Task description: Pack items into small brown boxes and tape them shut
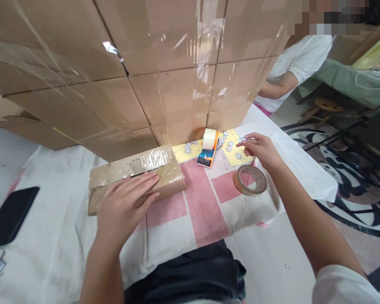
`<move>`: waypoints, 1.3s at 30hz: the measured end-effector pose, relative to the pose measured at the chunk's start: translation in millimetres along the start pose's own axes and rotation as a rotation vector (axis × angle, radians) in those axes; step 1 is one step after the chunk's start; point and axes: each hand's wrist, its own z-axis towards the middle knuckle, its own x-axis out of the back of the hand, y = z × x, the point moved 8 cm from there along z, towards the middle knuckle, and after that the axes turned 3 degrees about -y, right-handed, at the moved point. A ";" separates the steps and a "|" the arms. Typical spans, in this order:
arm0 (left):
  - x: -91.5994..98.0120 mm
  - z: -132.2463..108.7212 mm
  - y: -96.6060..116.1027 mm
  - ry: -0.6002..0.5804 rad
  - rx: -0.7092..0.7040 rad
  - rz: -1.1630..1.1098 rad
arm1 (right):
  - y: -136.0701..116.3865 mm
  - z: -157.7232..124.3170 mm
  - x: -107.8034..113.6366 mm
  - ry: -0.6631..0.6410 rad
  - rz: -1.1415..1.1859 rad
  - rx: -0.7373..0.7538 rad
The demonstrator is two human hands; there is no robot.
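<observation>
My left hand (131, 192) lies flat on a small cardboard box (169, 169), fingers stretched over its top. Clear tape and a dark gap show along the box's upper face. Further right, my right hand (259, 147) pinches a small pale scrap (242, 140) between thumb and fingers, above a yellow patterned sheet (239, 157). Several similar scraps are scattered on that sheet. Just below this hand sits a roll of brown packing tape (260, 182). Between the box and the scraps, a cream-coloured roll (210, 138) rests on an orange and blue packet (205, 158).
A tall stack of taped cartons (174, 97) rises directly behind the work. A black phone-like slab (11, 217) lies at far left on the white cloth (63, 185). Beyond the stack at right is another person in a white shirt (312, 55), near a wooden stool (324, 109).
</observation>
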 end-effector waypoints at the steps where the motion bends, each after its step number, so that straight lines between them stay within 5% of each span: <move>1: 1.7 -1.3 -5.3 -0.013 -0.001 -0.019 | -9.5 -11.1 -11.5 0.011 0.058 0.003; 4: 7.7 -7.0 -21.1 -0.071 -0.012 -0.115 | -29.9 -43.3 -69.0 -0.054 0.176 0.034; 9: 18.0 -15.5 -32.5 -0.146 -0.027 -0.236 | -24.4 -72.6 -194.8 -0.504 0.254 0.051; 12: 20.3 -17.0 -29.3 -0.157 -0.042 -0.233 | -9.5 -75.9 -230.8 -0.660 0.290 0.029; 17: 19.4 -15.6 -29.6 -0.154 -0.026 -0.236 | -1.8 -76.0 -236.5 -0.666 0.260 0.039; 27: 17.1 -16.4 -32.8 -0.195 -0.042 -0.258 | -14.2 -74.9 -231.6 -0.602 -0.025 0.319; 33: 23.0 -31.9 -22.9 0.110 -0.161 -0.231 | -13.0 -87.6 -245.0 -0.791 -0.089 0.368; 35: 14.3 -43.7 -8.9 0.185 -0.082 -0.099 | -13.6 -92.9 -248.9 -0.772 -0.090 0.390; 39: -11.3 -68.1 18.3 0.311 0.317 0.168 | -17.4 -106.3 -255.4 -0.716 -0.098 0.459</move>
